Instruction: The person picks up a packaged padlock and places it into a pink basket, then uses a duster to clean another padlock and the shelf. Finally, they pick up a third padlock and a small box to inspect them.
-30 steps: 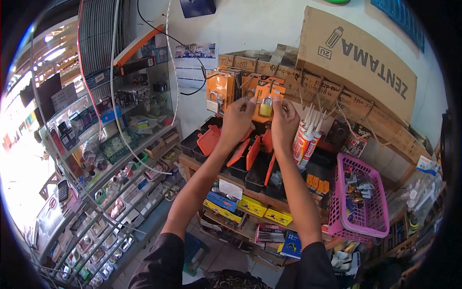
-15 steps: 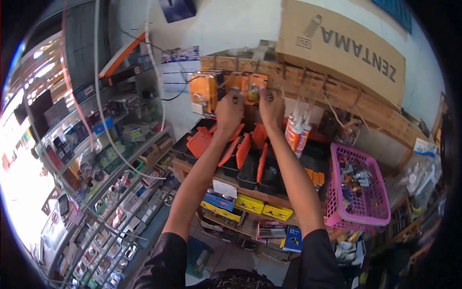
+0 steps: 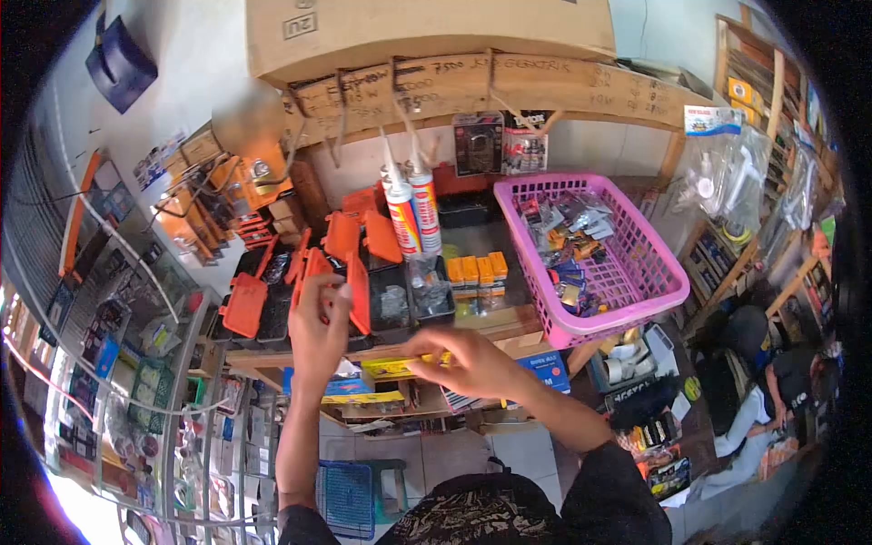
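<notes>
My left hand (image 3: 318, 325) is up in front of the orange lids (image 3: 358, 292) of the black bins, its fingers loosely curled and apart, with nothing visible in it. Lower and to the right, my right hand (image 3: 468, 361) hovers before the shelf's front edge, fingers bent and spread, holding nothing I can see. A yellow box (image 3: 389, 367) shows behind its fingertips. Two sealant tubes (image 3: 400, 213) with pointed nozzles stand behind the bins. A carded padlock (image 3: 263, 174) hangs at the upper left of the bins.
A pink plastic basket (image 3: 618, 320) with small packaged parts sits to the right, beside small orange boxes (image 3: 477, 269). Above runs a wooden beam (image 3: 581, 84) with hooks, under a large cardboard box (image 3: 436, 32). A glass shelf unit stands left; another person's arm (image 3: 777, 400) shows far right.
The view has swung to the right. Both hands have come down and away from the hanging padlock packs; my right hand is now in front of the shelf edge.
</notes>
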